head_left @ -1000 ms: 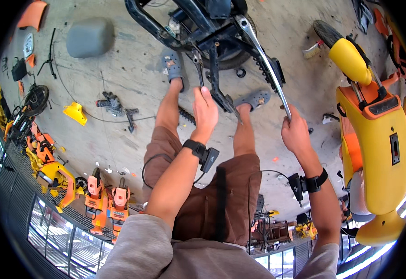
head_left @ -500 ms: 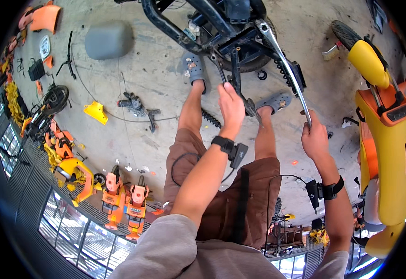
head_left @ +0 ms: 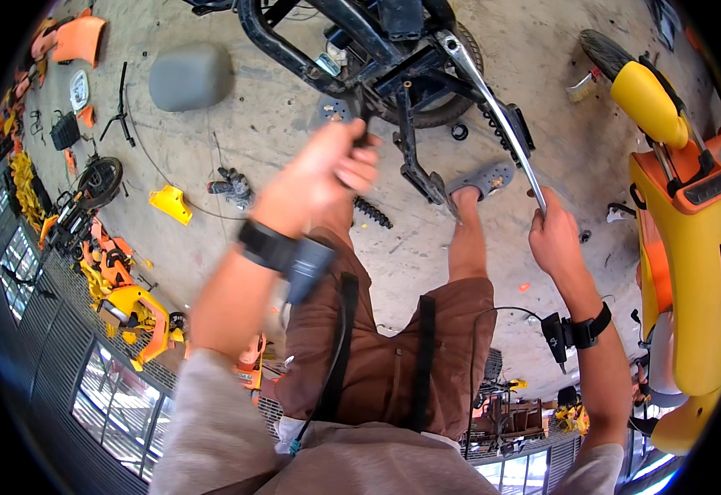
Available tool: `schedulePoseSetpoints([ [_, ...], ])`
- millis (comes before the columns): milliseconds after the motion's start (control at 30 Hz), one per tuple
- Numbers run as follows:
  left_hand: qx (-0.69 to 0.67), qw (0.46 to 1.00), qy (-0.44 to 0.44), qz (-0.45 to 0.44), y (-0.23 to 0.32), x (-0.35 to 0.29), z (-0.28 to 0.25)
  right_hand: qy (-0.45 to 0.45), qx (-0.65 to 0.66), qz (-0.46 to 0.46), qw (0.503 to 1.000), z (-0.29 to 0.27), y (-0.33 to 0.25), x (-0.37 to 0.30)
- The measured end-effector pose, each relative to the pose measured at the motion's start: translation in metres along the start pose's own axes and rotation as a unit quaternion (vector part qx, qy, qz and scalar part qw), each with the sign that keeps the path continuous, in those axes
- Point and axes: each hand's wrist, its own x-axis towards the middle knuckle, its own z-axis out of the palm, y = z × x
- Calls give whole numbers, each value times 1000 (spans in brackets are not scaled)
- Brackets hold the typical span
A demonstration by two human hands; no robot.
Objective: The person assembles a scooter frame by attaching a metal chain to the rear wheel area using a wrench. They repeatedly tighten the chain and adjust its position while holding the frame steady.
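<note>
The black frame [head_left: 369,62] of a two-wheeler stands ahead of my feet, its kickstand [head_left: 414,165] hanging below. My right hand [head_left: 556,235] is closed round the lower end of a long silver wrench [head_left: 497,103]; the wrench's head rests against the right side of the frame. On the left, my left hand [head_left: 315,177], smeared by motion, is curled round the dark handle of a wrench [head_left: 364,115], whose far end meets the lower frame and is partly hidden. Behind the frame shows a black tyre [head_left: 468,58].
A yellow scooter [head_left: 690,272] stands close on my right. A grey rounded seat [head_left: 190,76], a yellow panel [head_left: 170,203] and a black spring [head_left: 373,212] lie on the concrete floor. Several orange and yellow vehicle parts line the left wall. My clogs [head_left: 483,179] flank the kickstand.
My left hand has swung left with the wrench handle, away from the kickstand. My right hand and the long wrench have hardly moved. The view has shifted slightly.
</note>
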Motion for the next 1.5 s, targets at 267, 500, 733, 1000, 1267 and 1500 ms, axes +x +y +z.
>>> schedulePoseSetpoints([
  [267, 124, 991, 40, 30, 14, -14, 9, 10, -16, -19, 1000, 7, 10, 8],
  [500, 257, 937, 196, 133, -59, -50, -38, -7, -10, -8, 1000, -1, 4, 6],
  [733, 266, 829, 261, 417, -133, 80, -52, -9, 2, -7, 1000, 2, -7, 1],
  [1000, 279, 785, 318, 452, -122, 101, 10, -18, -2, 4, 1000, -2, -11, 1],
  [1267, 282, 826, 298, 387, -112, 103, 4, -14, -4, 17, 1000, -3, -15, -4],
  [1500, 214, 900, 249, 287, -100, 80, 31, -11, -2, 11, 1000, -3, -14, -5],
])
